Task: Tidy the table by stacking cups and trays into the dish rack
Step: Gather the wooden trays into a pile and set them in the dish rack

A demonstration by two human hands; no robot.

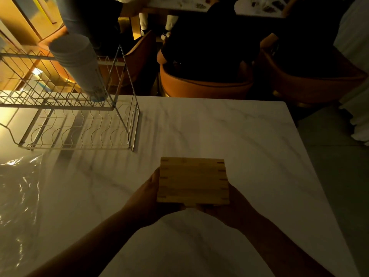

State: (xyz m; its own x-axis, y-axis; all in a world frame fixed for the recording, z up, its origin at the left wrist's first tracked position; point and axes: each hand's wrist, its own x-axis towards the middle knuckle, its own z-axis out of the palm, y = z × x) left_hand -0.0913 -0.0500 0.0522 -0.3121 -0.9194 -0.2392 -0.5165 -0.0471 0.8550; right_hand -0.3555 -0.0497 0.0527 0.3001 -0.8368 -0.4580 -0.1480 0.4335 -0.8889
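Grip: our left hand and right hand press the wooden tray stack between them.
Risk: trays may slide apart.
Rack: the dish rack sits far left of our grip; a tilt could spill them.

White marble-look counter, grey veins across it, dimly lit. On its far left stands a two-tier wire dish rack, feet on the surface; a stack of paper cups sits in the upper tier. At the near left edge lies crinkled clear plastic sheeting.
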